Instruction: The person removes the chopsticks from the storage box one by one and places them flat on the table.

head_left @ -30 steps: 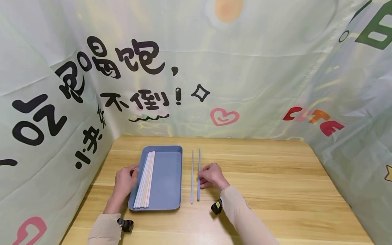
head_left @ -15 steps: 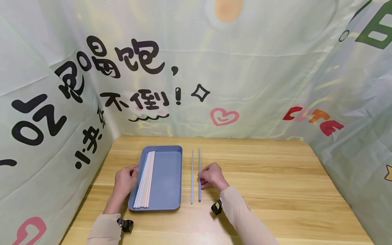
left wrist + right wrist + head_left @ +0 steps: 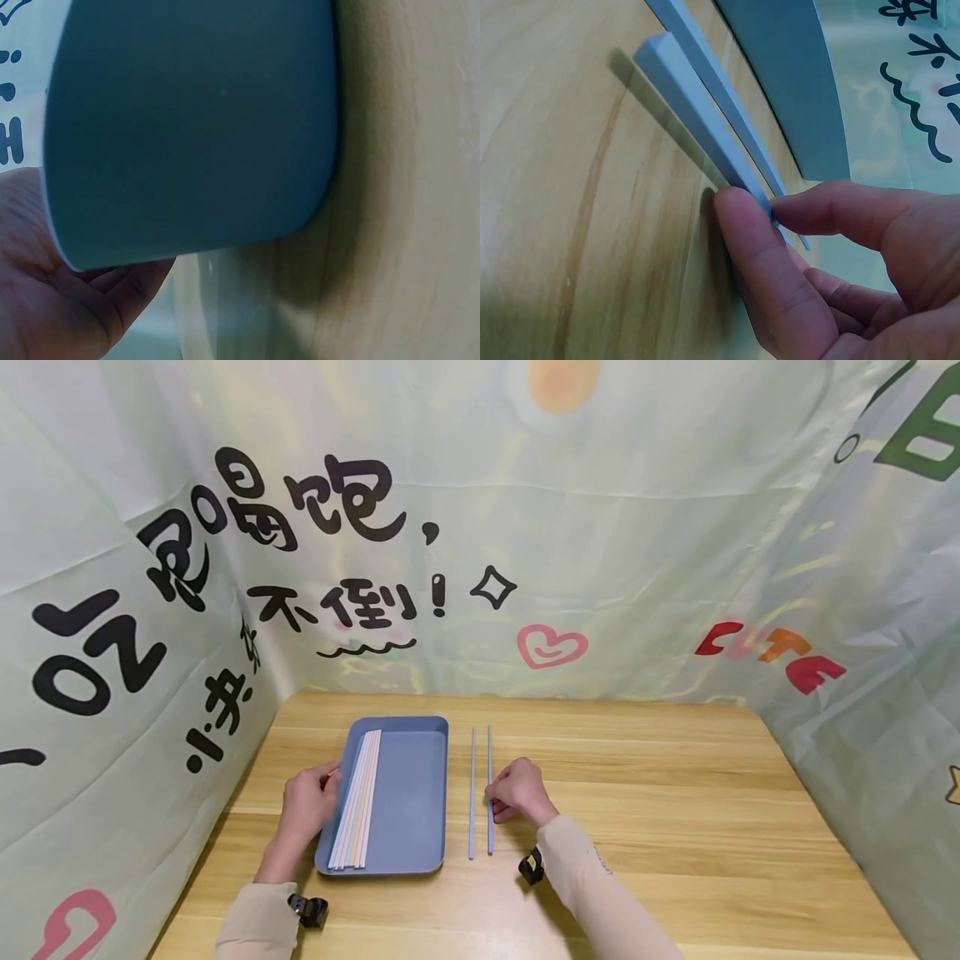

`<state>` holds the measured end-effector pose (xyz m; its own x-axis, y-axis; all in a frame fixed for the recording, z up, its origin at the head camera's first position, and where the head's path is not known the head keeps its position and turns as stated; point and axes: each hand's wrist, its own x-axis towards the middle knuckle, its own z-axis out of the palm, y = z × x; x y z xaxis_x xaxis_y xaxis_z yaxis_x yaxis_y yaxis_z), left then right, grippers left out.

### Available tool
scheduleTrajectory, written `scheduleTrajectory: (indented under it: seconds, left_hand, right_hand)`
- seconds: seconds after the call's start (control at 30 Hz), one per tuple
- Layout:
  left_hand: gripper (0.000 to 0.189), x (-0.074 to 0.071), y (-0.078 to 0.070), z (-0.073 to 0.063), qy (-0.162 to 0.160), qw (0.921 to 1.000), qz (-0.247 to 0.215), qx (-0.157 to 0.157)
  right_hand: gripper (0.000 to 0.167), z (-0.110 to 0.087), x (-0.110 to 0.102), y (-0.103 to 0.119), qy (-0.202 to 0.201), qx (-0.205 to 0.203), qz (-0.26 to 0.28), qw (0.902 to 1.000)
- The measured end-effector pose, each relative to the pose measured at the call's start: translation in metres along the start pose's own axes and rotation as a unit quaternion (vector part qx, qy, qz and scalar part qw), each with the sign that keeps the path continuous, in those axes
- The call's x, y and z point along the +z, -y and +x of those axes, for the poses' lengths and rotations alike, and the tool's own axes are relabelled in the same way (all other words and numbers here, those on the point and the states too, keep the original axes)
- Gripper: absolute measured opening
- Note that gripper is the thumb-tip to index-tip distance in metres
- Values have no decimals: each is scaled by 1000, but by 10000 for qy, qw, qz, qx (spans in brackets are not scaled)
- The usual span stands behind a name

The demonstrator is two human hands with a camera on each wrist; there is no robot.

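Observation:
Between the thumb and fingertips of my right hand is a blue chopstick, pinched near its middle. In the right wrist view its thick square end slants over its shadow on the wood. A second blue chopstick lies alongside, between it and a blue-grey tray. My left hand holds the tray's left rim, its fingers partly hidden behind the tray wall in the left wrist view. Several pale pastel chopsticks lie side by side along the tray's left part.
The wooden table extends to the right of both hands. Printed cloth walls enclose it at the back and sides. A small black wrist camera sits at the left cuff, another at the right.
The pinched chopstick has shifted slightly right at its near end and now lies about parallel to the second one. My left hand and the tray stay put.

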<state>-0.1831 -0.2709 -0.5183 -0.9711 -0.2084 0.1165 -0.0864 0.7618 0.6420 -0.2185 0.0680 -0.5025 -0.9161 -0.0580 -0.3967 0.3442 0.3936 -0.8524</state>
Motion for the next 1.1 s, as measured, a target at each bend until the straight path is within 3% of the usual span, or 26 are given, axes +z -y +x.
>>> scheduleTrajectory:
  seconds: [0.37,0.6,0.83,1.1]
  left_hand:
    - [34,0,1,1,60,10000,21,-40]
    - [35,-1,0,0,78,10000,15,-39]
    - [35,-1,-3,1,84,9999,-5,-89]
    - [35,-1,-5,0,113,9999,4,-107]
  right_hand:
    - [8,0,1,1,-60,-56,-171,9998]
    - [5,-3,4,23,-78,-666,-609,9959]
    - [17,-9,28,53,349,-950,61,9948]
    - [11,-6,67,68,696,-986,565,9911]
